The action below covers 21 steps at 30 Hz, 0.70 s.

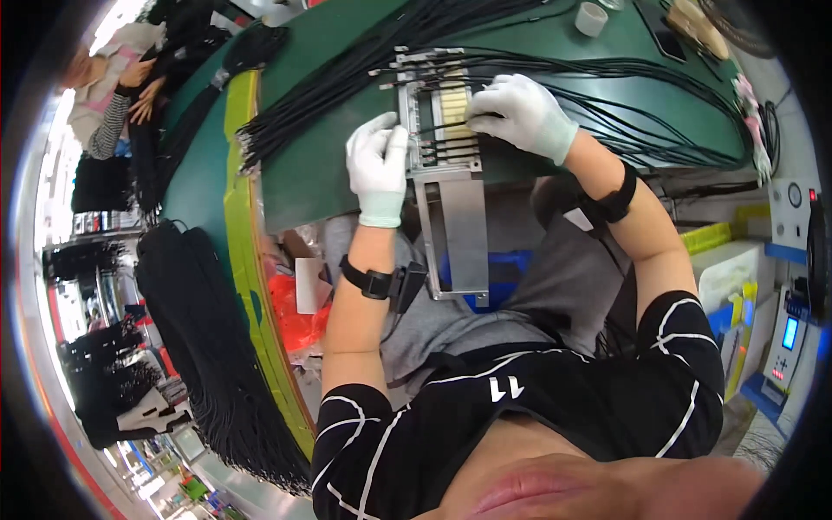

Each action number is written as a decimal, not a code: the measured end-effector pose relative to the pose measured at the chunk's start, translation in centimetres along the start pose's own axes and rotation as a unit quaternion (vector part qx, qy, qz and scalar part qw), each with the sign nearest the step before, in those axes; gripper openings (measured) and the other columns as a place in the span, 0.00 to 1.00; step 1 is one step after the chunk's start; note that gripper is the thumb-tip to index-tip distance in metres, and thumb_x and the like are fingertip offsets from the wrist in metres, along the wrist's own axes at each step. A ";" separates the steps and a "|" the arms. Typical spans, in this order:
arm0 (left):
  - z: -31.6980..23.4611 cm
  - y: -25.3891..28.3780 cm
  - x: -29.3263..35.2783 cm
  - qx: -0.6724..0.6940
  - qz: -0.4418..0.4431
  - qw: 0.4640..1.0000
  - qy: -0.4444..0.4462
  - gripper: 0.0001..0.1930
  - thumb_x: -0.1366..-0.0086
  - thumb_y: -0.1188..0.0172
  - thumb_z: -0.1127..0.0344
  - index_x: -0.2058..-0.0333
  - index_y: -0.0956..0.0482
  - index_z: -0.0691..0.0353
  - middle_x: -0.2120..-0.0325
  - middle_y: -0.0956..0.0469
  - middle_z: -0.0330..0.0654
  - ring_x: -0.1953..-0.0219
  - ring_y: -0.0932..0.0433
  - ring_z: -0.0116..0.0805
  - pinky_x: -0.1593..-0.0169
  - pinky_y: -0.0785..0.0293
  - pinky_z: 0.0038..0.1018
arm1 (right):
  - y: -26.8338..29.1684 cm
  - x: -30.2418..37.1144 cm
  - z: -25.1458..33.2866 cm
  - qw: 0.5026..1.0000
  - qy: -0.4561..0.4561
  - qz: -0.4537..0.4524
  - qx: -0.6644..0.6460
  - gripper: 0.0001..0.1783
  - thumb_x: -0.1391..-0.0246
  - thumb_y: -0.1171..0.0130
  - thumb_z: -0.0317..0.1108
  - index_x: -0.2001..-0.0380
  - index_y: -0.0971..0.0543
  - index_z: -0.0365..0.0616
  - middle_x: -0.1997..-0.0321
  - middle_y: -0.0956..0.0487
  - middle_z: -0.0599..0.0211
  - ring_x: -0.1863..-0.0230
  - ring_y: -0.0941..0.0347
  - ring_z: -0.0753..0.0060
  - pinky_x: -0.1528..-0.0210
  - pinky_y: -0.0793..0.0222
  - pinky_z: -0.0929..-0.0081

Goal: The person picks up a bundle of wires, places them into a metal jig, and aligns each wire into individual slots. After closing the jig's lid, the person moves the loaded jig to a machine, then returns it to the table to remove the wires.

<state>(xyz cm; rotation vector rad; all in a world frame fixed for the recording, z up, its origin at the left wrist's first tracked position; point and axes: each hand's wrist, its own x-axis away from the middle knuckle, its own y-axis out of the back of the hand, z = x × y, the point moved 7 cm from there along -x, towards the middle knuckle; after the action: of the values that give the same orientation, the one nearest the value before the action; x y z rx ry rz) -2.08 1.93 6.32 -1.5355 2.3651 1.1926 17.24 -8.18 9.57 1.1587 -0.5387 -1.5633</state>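
Note:
A metal fixture point(468, 204) with a row of slots and a pale yellow strip lies at the near edge of the green table point(325, 178). Several thin black cables point(598, 95) run across it from the right, their ends set side by side. My right hand point(524, 117), in a white glove, pinches a black cable at the fixture's right side. White-gloved too, my left hand point(378, 165) is at the left side with thumb and forefinger bent together beside the cable ends. Whatever lies between those fingertips is too small to make out.
Bundled black cables point(303, 113) lie on the table to the left and behind. A white cup point(591, 19) and a phone point(660, 33) stand at the far right. A yellow-taped edge point(243, 199) borders the left. Another person's hand point(147, 100) shows far left.

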 end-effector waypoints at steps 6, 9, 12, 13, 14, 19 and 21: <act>0.6 -0.7 -0.1 0.000 -0.013 1.000 0.005 0.08 0.36 0.41 0.63 0.67 0.15 0.60 0.59 0.18 0.44 0.55 0.23 0.41 0.47 0.29 0.33 | 0.2 0.5 -1.1 0.998 -0.025 0.010 0.056 0.08 0.49 0.37 0.41 0.68 0.17 0.52 0.73 0.20 0.64 0.63 0.24 0.57 0.58 0.28 0.61; 0.2 -0.6 -0.1 0.002 -0.005 1.000 0.007 0.08 0.35 0.41 0.63 0.66 0.16 0.59 0.61 0.17 0.44 0.57 0.23 0.41 0.48 0.29 0.33 | 0.2 0.6 -0.9 0.997 -0.008 0.011 0.075 0.08 0.50 0.36 0.38 0.68 0.17 0.48 0.73 0.21 0.65 0.64 0.25 0.57 0.59 0.29 0.63; 0.1 -0.8 -0.1 -0.010 0.037 0.999 0.023 0.12 0.31 0.46 0.64 0.60 0.17 0.63 0.57 0.18 0.44 0.54 0.23 0.37 0.46 0.30 0.29 | 0.3 0.8 -1.0 0.997 -0.013 0.002 0.082 0.08 0.50 0.37 0.38 0.69 0.18 0.48 0.74 0.21 0.65 0.64 0.25 0.57 0.59 0.29 0.63; 0.1 -0.7 0.0 -0.010 0.036 0.999 0.023 0.12 0.31 0.46 0.64 0.60 0.17 0.63 0.57 0.18 0.44 0.54 0.23 0.37 0.46 0.30 0.29 | 0.3 0.7 -1.0 0.997 -0.013 0.003 0.081 0.08 0.50 0.37 0.38 0.69 0.18 0.48 0.74 0.21 0.65 0.64 0.25 0.57 0.59 0.29 0.63; 0.4 -0.7 0.0 0.001 0.045 0.998 0.035 0.11 0.31 0.45 0.63 0.59 0.16 0.61 0.55 0.19 0.45 0.52 0.23 0.38 0.45 0.31 0.30 | 0.3 0.6 -0.8 0.997 -0.008 0.007 0.076 0.08 0.50 0.37 0.38 0.69 0.18 0.48 0.74 0.21 0.65 0.64 0.25 0.57 0.59 0.29 0.62; -1.7 -1.4 0.2 -0.046 0.028 0.998 -0.043 0.10 0.36 0.40 0.59 0.58 0.14 0.49 0.49 0.23 0.50 0.46 0.28 0.47 0.40 0.35 0.37 | -0.2 0.2 -0.1 0.998 -0.005 0.018 0.063 0.08 0.49 0.38 0.41 0.71 0.18 0.51 0.73 0.21 0.65 0.63 0.24 0.58 0.58 0.29 0.61; -3.1 -1.7 0.4 -0.079 0.010 0.992 -0.096 0.10 0.38 0.38 0.56 0.59 0.13 0.44 0.48 0.24 0.52 0.45 0.29 0.51 0.39 0.37 0.41 | -0.3 0.2 -0.3 0.998 -0.007 0.018 0.063 0.08 0.49 0.38 0.43 0.72 0.18 0.53 0.73 0.20 0.66 0.62 0.24 0.58 0.58 0.29 0.60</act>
<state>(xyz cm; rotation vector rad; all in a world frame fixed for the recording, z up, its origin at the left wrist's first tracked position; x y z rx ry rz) 0.09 -0.69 7.38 -1.3687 2.2157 1.4919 17.32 -8.20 9.09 1.2276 -0.6720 -1.5260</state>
